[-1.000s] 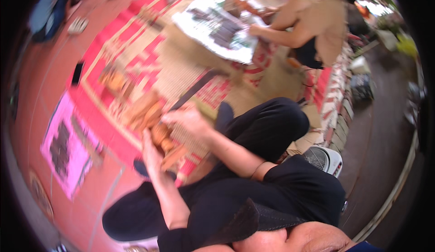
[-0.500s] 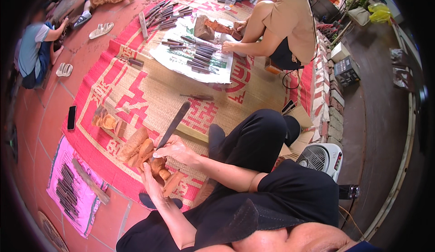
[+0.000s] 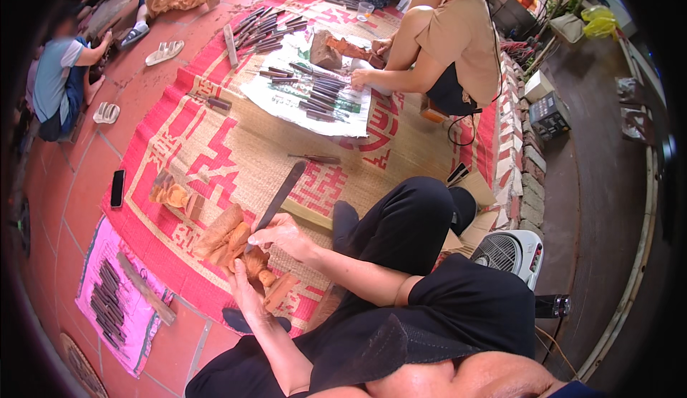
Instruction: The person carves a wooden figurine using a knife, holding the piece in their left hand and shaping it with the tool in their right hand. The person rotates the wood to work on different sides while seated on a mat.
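Note:
A reddish-brown wood carving (image 3: 223, 235) with rounded, figure-like forms and a block base lies tilted before me over the mat. My left hand (image 3: 247, 291) is closed around its near side, steadying it. In my right hand (image 3: 285, 235) is a carving chisel (image 3: 280, 194), gripped low, its long dark handle slanting up and away. The chisel's lower end meets the middle of the carving; the exact cutting edge is partly hidden by my fingers. Just beyond, a smaller wood carving (image 3: 175, 195) of similar shape lies on the mat.
Dark tools lie on a pink cloth (image 3: 89, 294) beside a wooden stick (image 3: 145, 287). A phone (image 3: 118, 188) rests at the edge of the red-patterned mat (image 3: 275, 133). Ahead, a person (image 3: 458, 40) sits by a white sheet (image 3: 358, 123) of chisels. A fan (image 3: 533, 255) stands right.
The whole view has shifted slightly. The carving and both hands sit a touch lower and to the right; the chisel stays against the wood, and both grips look the same.

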Available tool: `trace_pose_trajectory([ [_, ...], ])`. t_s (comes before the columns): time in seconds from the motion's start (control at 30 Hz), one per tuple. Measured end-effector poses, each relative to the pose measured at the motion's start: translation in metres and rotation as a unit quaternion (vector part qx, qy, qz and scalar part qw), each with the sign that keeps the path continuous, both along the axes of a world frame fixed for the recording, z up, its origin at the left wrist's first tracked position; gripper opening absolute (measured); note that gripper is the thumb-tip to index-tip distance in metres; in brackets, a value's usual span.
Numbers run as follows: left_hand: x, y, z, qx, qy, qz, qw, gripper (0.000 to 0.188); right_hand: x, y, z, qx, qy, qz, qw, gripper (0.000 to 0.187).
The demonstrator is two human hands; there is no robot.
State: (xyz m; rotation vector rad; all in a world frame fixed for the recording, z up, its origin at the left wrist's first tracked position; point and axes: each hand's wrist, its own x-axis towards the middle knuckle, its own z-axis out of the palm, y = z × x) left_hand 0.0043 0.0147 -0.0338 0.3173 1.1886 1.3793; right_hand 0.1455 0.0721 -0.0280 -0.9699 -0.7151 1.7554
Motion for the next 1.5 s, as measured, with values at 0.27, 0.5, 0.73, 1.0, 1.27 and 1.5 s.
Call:
trace_pose_trajectory([
  [0.27,0.0,0.001,0.016,-0.028,-0.036,-0.018,0.999,0.089,-0.007,-0.001,0.0,0.023,0.024,-0.007,0.999,0.012],
  [0.5,0.0,0.001,0.008,-0.001,-0.031,-0.019,0.999,0.087,0.001,0.003,-0.002,-0.006,0.005,-0.014,1.0,0.012],
  [0.73,-0.002,0.001,0.016,-0.005,-0.04,-0.028,0.999,0.086,-0.002,0.002,-0.003,0.013,0.023,-0.003,1.0,0.011],
  [1.0,-0.007,0.0,0.0,0.021,-0.027,-0.035,0.999,0.068,-0.004,-0.001,0.007,0.005,0.021,-0.007,1.0,0.009],
  [1.27,-0.006,0.0,0.004,0.003,-0.016,-0.04,0.999,0.081,0.005,0.002,0.002,-0.001,0.028,0.009,1.0,0.014],
  [1.5,-0.003,0.0,0.008,0.032,-0.022,-0.037,0.999,0.082,-0.001,0.001,-0.001,0.012,0.026,0.009,1.0,0.014],
])
